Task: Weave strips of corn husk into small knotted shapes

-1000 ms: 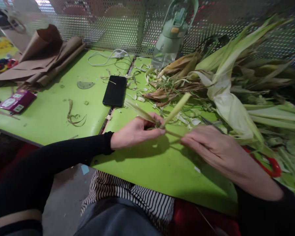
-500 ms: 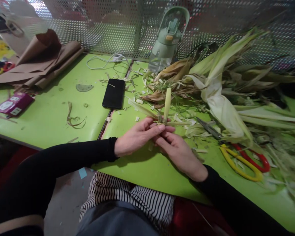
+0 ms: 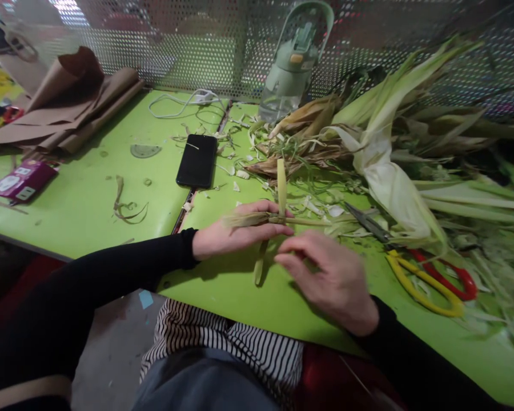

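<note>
My left hand [image 3: 240, 231] pinches a cross-shaped bundle of corn husk strips [image 3: 257, 218] between thumb and fingers, above the table. One pale strip [image 3: 281, 185] stands up from the bundle's middle. Another strip end [image 3: 259, 273] hangs below the hand, and a thin one runs off to the right. Just right of the bundle, and apart from it, is my right hand [image 3: 329, 277]. Its fingers are loosely curled, with a gap between thumb and forefinger and nothing visible in them. Scissors [image 3: 424, 285] with yellow and red handles lie beyond it.
A heap of corn husks [image 3: 389, 165] covers the right side of the green table [image 3: 85, 200]. A water bottle [image 3: 286, 80] stands behind, by the perforated screen. A phone [image 3: 197, 161], cable [image 3: 167, 105], protractor [image 3: 145, 150], brown paper [image 3: 77, 103] and purple packet [image 3: 23, 181] lie leftward.
My right hand has let go of the husk bundle and drawn back to the right and down. The bundle has turned in my left hand, its lower strip now showing.
</note>
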Available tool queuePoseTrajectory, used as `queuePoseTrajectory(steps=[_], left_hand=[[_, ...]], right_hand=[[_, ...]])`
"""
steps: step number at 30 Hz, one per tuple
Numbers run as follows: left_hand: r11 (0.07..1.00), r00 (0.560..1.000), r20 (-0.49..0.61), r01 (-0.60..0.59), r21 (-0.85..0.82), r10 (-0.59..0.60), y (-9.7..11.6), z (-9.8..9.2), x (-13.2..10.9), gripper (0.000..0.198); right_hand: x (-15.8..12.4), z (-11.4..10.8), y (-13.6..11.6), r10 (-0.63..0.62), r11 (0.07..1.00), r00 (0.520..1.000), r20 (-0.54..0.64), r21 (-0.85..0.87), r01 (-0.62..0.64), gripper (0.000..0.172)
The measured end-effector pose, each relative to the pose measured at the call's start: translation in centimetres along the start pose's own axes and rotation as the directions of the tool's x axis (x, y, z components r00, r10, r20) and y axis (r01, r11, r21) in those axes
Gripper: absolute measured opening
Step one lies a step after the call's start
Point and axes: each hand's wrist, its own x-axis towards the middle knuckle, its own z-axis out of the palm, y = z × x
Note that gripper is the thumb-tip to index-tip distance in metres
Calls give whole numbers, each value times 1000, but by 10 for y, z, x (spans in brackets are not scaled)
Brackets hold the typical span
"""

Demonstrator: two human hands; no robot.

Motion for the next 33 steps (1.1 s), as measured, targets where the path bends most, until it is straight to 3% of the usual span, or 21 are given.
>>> queuePoseTrajectory(steps=[1,3,7,10,15,18,21,26,30,33], left_hand=[[1000,1000,20,9,4,-9,0,-1,0,18],[1000,997,67,27,-10,-26,-1,-1,0,21],[987,999,35,19,161,-25,4,6,-3,22],[949,1000,10,11,315,-14,7,12,-3,15],[922,995,61,46,384,-75,10,11,-6,9],[954,994,101,16,299,-49,9,7,-7,11],[982,990,142,0,188,-27,6,4,-7,15],[901,977,214,-104,421,12,10,7,-8,23],[906,988,156,-77,415,12,13,10,-9,31],[902,994,107,-43,430,-4,10,11,-9,27]], right_hand=[[2,-5,3,-10,996,991,-130,-92,-2,12],[6,-11,9,20,973,974,-226,-219,-71,13],[8,-9,15,159,973,984,-75,-156,-169,25],[5,-4,10,249,968,968,-26,-25,-250,22],[-1,-8,-2,380,914,925,-16,158,-373,17],[-2,-13,-1,443,874,896,30,207,-439,23],[-1,-16,3,451,869,890,72,192,-456,28],[5,-17,11,319,931,940,121,145,-334,23],[4,-18,12,335,927,941,50,162,-339,17],[3,-20,10,331,920,941,64,200,-337,15]])
